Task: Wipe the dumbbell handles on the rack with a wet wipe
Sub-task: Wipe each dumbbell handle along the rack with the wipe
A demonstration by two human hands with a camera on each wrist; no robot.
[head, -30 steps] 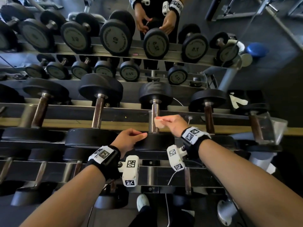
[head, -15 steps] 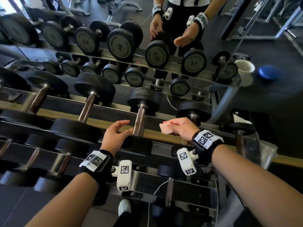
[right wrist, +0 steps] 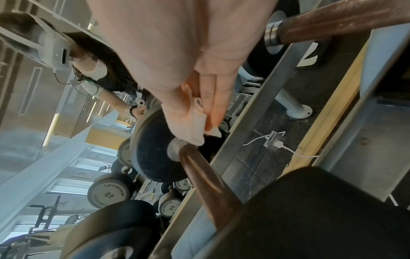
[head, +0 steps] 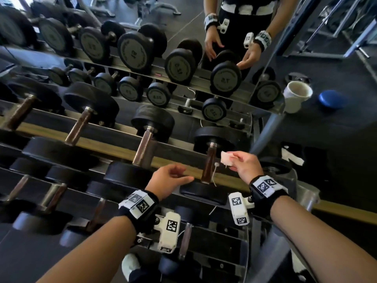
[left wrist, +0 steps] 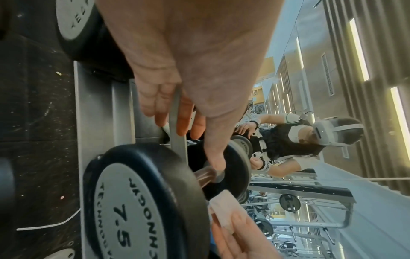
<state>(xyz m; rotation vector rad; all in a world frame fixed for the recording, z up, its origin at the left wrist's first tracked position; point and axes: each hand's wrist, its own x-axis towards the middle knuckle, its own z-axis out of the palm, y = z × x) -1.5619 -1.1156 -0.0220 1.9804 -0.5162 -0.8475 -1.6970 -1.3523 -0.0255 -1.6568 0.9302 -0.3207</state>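
On the rack's (head: 183, 168) top tier, just right of the 7.5 dumbbell's handle (head: 210, 163), the right hand (head: 243, 164) pinches a folded wet wipe (head: 227, 159) between thumb and fingers. It is pale pink-white, small and creased, its free edge towards the handle but apart from it. That handle is brown, its long axis running away from the person between two black heads. Left hand (head: 167, 179) hovers with fingers loosely spread, holding nothing, over the near head (head: 204, 192).
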